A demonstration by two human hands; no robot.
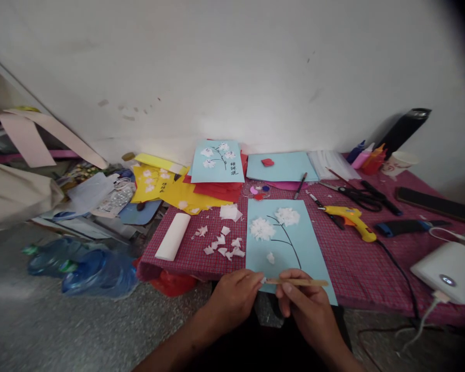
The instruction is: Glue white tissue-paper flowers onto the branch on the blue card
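Note:
My right hand (pixel 306 299) grips a flat wooden stick (pixel 310 282), held level over the near edge of a light blue sheet (pixel 313 243). At the stick's left end my left hand (pixel 238 294) is closed in a pinch on a small white scrap (pixel 263 280), apparently paper, mostly hidden by the fingers. Drawn dark branches (pixel 289 235) run up the sheet. Two fluffy white paper flowers, the left one (pixel 262 229) and the upper right one (pixel 287 216), sit at branch ends. A lone white tuft (pixel 270 258) lies lower on the sheet.
Loose white paper scraps (pixel 221 240) and a white paper roll (pixel 173 236) lie left on the checked tablecloth (pixel 194 258). A finished flower card (pixel 218 163) stands behind. To the right are a yellow glue gun (pixel 349 217), scissors (pixel 358 196), a cutter (pixel 403 227) and a white power bank (pixel 447 271).

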